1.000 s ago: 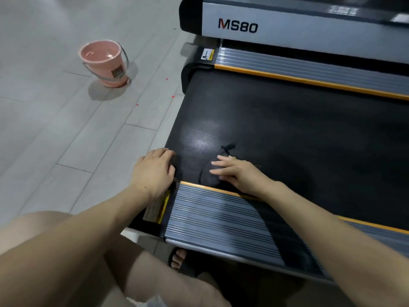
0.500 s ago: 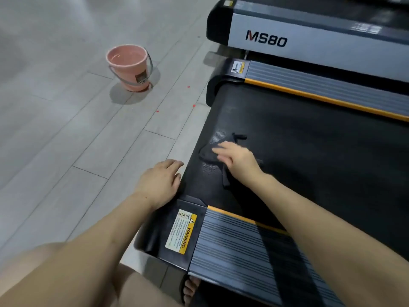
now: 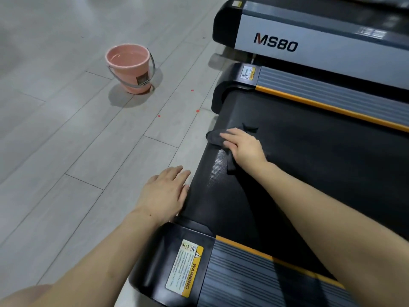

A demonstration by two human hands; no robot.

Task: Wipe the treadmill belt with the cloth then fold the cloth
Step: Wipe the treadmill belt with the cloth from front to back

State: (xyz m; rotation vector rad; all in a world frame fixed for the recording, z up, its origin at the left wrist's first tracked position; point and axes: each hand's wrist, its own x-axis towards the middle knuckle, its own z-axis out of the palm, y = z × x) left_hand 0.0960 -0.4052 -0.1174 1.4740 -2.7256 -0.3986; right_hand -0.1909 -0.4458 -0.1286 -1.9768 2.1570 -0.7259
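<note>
Right hand (image 3: 242, 145) flat on dark cloth (image 3: 215, 138), fingers straight, pressing it onto treadmill belt (image 3: 309, 165) at belt's far-left end. Cloth bunched, part showing beyond fingertips, part trailing near side of palm. Left hand (image 3: 164, 192) open, fingers relaxed and spread, holding nothing, resting at belt's left edge, over floor (image 3: 66, 140). Yellow warning label (image 3: 185, 268) on near black end cap. Pink bucket (image 3: 130, 67) upright on floor, far left, well apart from treadmill. Second machine marked MS80 (image 3: 275, 43) at far right.
</note>
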